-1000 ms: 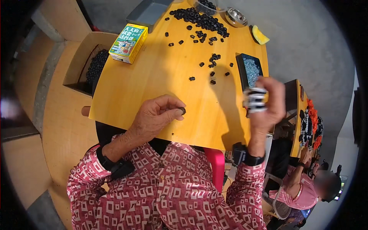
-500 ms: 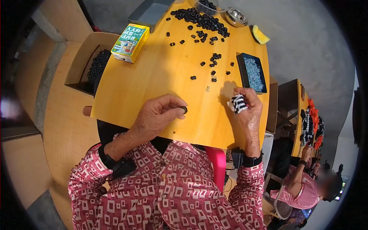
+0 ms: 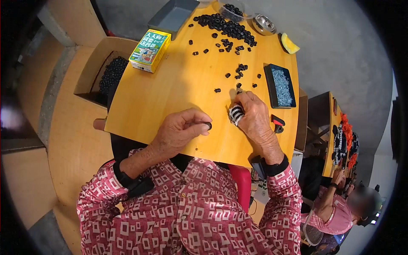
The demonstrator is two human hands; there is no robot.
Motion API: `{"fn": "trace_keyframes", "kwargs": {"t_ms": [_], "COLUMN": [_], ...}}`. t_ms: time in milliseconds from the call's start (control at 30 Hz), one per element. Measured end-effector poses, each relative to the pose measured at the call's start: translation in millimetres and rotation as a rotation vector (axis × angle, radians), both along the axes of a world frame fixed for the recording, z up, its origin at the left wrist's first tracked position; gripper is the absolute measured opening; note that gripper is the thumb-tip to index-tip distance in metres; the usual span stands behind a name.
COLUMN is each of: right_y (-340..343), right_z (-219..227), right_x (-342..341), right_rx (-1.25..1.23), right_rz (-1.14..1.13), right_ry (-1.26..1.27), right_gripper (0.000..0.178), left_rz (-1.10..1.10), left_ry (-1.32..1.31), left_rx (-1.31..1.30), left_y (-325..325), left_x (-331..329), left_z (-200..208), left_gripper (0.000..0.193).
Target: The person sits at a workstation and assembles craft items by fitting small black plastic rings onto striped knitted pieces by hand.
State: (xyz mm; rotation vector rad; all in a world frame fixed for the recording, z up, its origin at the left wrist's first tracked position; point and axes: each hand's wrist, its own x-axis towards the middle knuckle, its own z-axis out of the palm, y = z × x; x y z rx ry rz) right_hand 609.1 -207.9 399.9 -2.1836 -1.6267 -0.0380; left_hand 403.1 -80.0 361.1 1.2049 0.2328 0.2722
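Observation:
Between the thumb and forefinger of my left hand (image 3: pixel 180 131) is a small black ring-shaped piece (image 3: pixel 208 126), held just above the near part of the table. My right hand (image 3: pixel 255 114) reaches down to the tabletop, its thumb and forefinger drawn together beside a black piece (image 3: pixel 239 85). What those fingertips pinch, if anything, is too small to tell. A black-and-white striped knitted band (image 3: pixel 236 114) sits around its curled fingers. Several loose black pieces (image 3: pixel 217 90) lie just beyond both hands, below a larger heap (image 3: pixel 227 29) of the same kind.
At the right edge stands a black tray (image 3: pixel 267 78) of small silvery bits, with a red-and-black object (image 3: pixel 278 122) near it. A yellow-green carton (image 3: pixel 149 50), grey bin (image 3: pixel 170 19), metal bowl (image 3: pixel 264 24) and yellow fruit wedge (image 3: pixel 290 43) line the table. Another person (image 3: pixel 335 208) sits at right.
My right hand has moved left and down onto the table, uncovering the red-and-black object. My left hand keeps its pinch on the black piece, nearly in place. The view has shifted slightly.

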Motion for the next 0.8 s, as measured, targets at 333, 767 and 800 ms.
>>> {"fn": "trace_keyframes", "kwargs": {"t_ms": [333,767,800], "right_y": [-4,-27,-28], "right_z": [7,92,89], "right_x": [2,7,6], "right_rx": [0.016,0.537,0.577], "right_rz": [-0.078,-0.152,-0.15], "right_ry": [0.11,0.117,0.146], "right_gripper": [0.016,0.024,0.025], "left_rz": [-0.012,-0.006,-0.011], "left_ry": [0.001,0.035,0.034], "left_rx": [-0.019,0.009,0.007], "left_y": [-1,0,-1], "left_x": [-2,-3,-4], "left_z": [-2,1,1], "left_gripper": [0.02,0.018,0.018]}}
